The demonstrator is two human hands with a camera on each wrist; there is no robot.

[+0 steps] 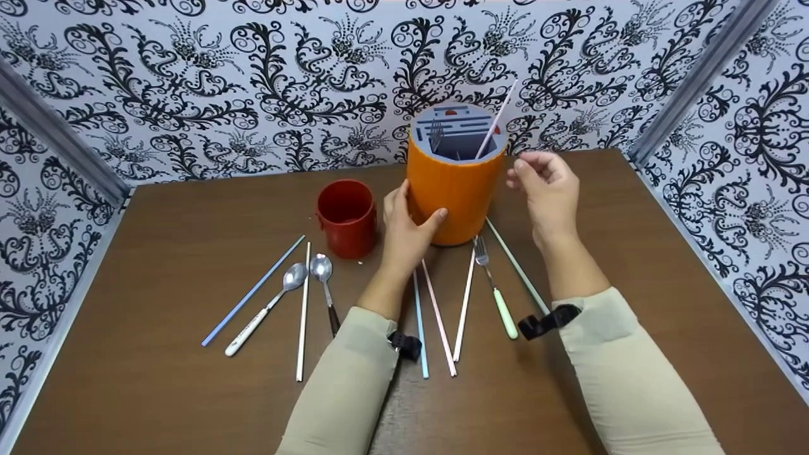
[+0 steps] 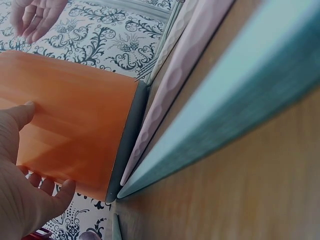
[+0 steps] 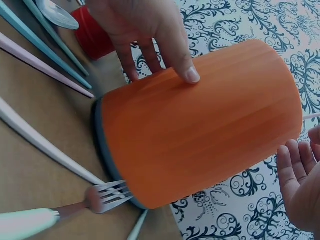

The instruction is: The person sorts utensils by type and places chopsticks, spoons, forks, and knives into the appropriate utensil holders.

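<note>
My left hand [image 1: 404, 240] grips the lower left side of an orange utensil holder [image 1: 452, 196], thumb across the front and fingers round the side. The holder's grey slotted top holds a fork [image 1: 436, 134] and a pale pink chopstick [image 1: 499, 117] that leans to the right and sticks up. Just right of the rim, my right hand [image 1: 548, 193] is raised with loosely bent fingers and nothing in it. In the right wrist view, its fingers [image 3: 295, 160] hang near the holder's top end. At the holder's base lies a fork with a light green handle [image 1: 504, 313].
A red cup [image 1: 351, 237] stands left of the holder. Blue [image 1: 253, 292], white [image 1: 304, 316], light blue [image 1: 420, 328] and pink [image 1: 439, 316] chopsticks lie on the wooden table [image 1: 158, 404], with two spoons [image 1: 321, 268] among them. A green chopstick [image 1: 515, 262] lies at the right. Patterned walls enclose the table.
</note>
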